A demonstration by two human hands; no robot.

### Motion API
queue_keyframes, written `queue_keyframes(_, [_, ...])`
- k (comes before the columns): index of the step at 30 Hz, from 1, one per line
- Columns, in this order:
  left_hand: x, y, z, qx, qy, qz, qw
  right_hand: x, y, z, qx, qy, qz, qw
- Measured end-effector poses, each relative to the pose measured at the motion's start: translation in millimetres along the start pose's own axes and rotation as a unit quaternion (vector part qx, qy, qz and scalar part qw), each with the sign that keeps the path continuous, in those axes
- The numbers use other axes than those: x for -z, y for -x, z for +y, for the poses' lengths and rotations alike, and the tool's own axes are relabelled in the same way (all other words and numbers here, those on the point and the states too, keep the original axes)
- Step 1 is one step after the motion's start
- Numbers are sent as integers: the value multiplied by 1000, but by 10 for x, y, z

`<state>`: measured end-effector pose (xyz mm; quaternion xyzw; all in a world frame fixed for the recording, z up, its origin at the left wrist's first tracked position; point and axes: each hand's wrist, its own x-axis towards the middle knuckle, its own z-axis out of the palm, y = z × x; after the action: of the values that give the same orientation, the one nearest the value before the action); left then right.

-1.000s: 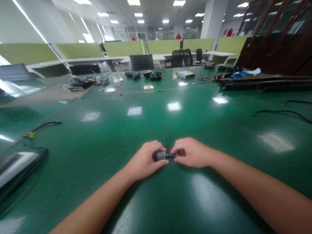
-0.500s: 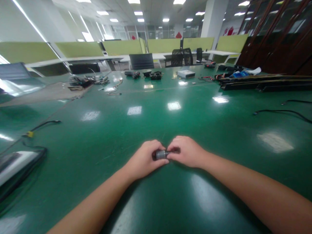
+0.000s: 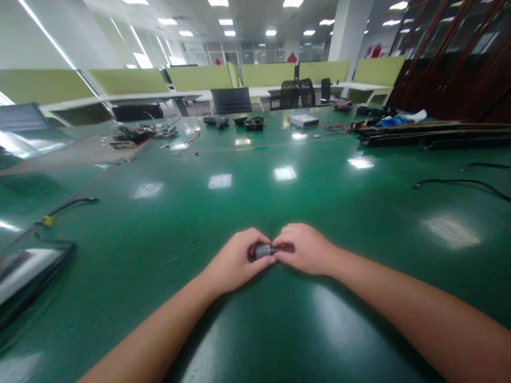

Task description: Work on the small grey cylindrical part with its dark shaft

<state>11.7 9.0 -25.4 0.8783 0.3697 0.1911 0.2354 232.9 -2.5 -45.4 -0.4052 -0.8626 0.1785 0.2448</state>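
Observation:
A small grey metal cylinder [image 3: 262,251] lies sideways between my hands, low over the green table [image 3: 167,223]. My left hand [image 3: 238,260] is wrapped round its left end, with thumb and fingers closed on it. The fingertips of my right hand [image 3: 305,247] pinch the thin dark part at the cylinder's right end. Both hands' fingertips nearly meet there. What lies inside each palm is hidden.
At the left edge is a white and black device [image 3: 34,271] with a cable. Black cables [image 3: 459,182] lie at the right. Toward the far edge are dark long bars [image 3: 431,135], a white box [image 3: 304,121], black parts [image 3: 254,123] and loose electronics [image 3: 139,133].
Almost nothing differs. The cylinder and my left fingertips have shifted very slightly left, and both hands keep their hold.

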Motion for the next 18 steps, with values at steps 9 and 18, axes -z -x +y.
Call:
queue_keyframes(9, [-1, 3, -7, 1, -3, 3, 1000, 17, 12, -15, 31, 9, -5, 999])
queue_keyframes(18, [15, 15, -26, -2, -9, 2, 1000, 16, 23, -11, 50, 2, 6, 999])
